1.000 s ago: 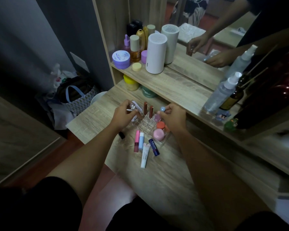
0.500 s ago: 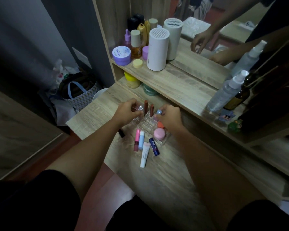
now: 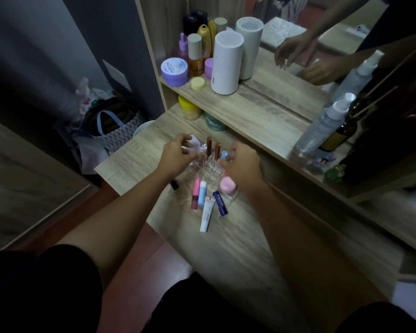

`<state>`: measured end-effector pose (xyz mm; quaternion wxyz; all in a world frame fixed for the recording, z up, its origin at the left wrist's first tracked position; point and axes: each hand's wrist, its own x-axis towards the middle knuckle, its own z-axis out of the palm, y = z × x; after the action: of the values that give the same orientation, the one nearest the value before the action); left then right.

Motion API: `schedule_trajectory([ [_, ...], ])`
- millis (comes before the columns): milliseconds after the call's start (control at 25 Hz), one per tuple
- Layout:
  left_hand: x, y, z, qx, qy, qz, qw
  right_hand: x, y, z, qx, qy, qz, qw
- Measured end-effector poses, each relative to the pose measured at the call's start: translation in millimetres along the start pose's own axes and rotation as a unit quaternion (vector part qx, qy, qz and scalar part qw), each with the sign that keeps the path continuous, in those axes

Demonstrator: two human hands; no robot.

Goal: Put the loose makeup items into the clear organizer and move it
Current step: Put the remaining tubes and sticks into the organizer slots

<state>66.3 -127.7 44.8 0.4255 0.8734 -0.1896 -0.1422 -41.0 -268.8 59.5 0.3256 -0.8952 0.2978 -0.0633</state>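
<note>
Clear organizer: a transparent plastic grid organizer point(image 3: 208, 168) stands on the pale wood-grain surface point(image 3: 226, 248), between the two hands, just in front of the low shelf.
Organizer contents: two upright brown-red lipstick tubes point(image 3: 213, 150) in the far cells; a small light-blue capped item point(image 3: 224, 155) beside them at the right; a round pink jar point(image 3: 227, 185) in the near right section. Other cells look bare, though the clear walls are hard to read.
Left hand: the left hand point(image 3: 175, 156) is at the organizer's left side, fingers curled, pinching a small clear or whitish item; what it is cannot be told.
Right hand: the right hand point(image 3: 244, 165) is at the organizer's right side, fingers curled against its edge; whether it grips the wall cannot be told.
Loose items: a pink tube point(image 3: 195, 193) and a light-blue tube point(image 3: 202, 192) lie side by side just in front of the organizer; a white squeeze tube point(image 3: 207, 215) and a dark-blue Nivea stick point(image 3: 220, 203) lie nearer still; a small dark item point(image 3: 174, 184) lies under the left forearm.
Shelf: a white cylinder device point(image 3: 226, 62), a purple jar point(image 3: 174, 72) and several bottles stand on the upper shelf point(image 3: 262, 111); a clear spray bottle point(image 3: 322, 126) stands further right.
</note>
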Motion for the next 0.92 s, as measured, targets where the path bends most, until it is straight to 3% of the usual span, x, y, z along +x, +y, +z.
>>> schedule_trajectory([
  [80, -18, -10, 5, 0.026, -0.006, 0.01, 1.0, -25, 3, 10, -0.039, -0.026, -0.049, 0.998],
  [160, -37, -23, 15, 0.092, -0.091, 0.049, 0.99, -55, 13, 25, -0.074, -0.056, -0.065, 0.994],
  [240, -49, -35, 27, 0.21, -0.169, 0.082, 0.959, -79, 25, 38, -0.088, -0.076, -0.036, 0.993],
  [360, -56, -47, 36, 0.377, -0.187, 0.106, 0.901, -92, 40, 52, -0.12, -0.106, 0.021, 0.987],
  [600, -68, -70, 39, 0.447, -0.22, 0.21, 0.841, -90, 47, 63, -0.114, -0.121, 0.047, 0.985],
  [920, -63, -66, 39, 0.428, -0.261, 0.236, 0.832, -98, 54, 63, -0.04, -0.069, 0.043, 0.996],
])
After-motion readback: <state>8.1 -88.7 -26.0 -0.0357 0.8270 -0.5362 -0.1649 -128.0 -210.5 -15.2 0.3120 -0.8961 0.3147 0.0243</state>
